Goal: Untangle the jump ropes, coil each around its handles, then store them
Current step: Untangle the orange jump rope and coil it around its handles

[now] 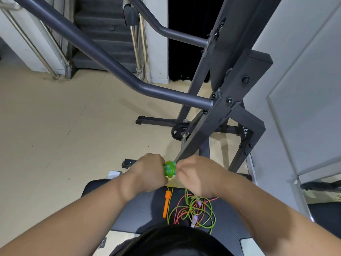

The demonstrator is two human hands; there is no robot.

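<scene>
Forearms extended; left hand (147, 169) grips green handle (170, 169), right hand (193, 174) pinches green rope (186, 195).

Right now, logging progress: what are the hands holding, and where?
The left hand grips the green handle by one end; the right hand pinches at its other end.

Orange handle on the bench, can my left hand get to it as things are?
Probably, once freed: the orange handle lies uncovered on the bench just below the left hand, which now grips the green handle.

Gym corner with a grey rack (227, 100)
Weight plate (177, 133) at its foot, stairs (103, 34) behind it, black padded surface (144, 213) before it.
</scene>
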